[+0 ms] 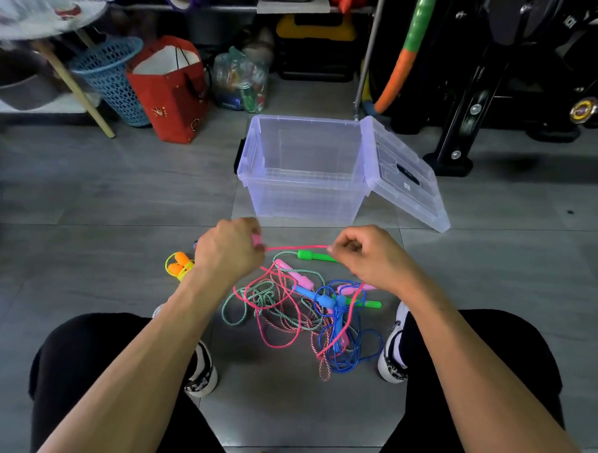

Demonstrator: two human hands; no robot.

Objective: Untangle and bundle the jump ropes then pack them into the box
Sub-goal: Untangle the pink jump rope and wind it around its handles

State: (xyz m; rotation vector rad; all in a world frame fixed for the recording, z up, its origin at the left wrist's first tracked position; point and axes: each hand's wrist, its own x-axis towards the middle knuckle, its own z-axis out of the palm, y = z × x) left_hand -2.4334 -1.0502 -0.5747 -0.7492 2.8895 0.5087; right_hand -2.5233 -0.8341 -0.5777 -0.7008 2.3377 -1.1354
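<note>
My knees and forearms fill the bottom of the view, and I am seated low on the floor with the tangle of jump ropes between my shoes, which keeps every strand within reach. My left hand is curled into a fist around a pink handle, anchoring one end so the cord cannot slip back into the heap. My right hand pinches the pink rope between thumb and fingertips, and the stretch between the two hands runs taut and level above the pile; I judge that tension is meant to show where this rope crosses the teal twisted rope and the blue rope. The rest of the pink cord trails down into the knot, so it is not yet free. A yellow rope with orange handles lies bundled to my left. The clear box stands open just beyond the pile, its lid leaning against its right side, nothing in it.
</note>
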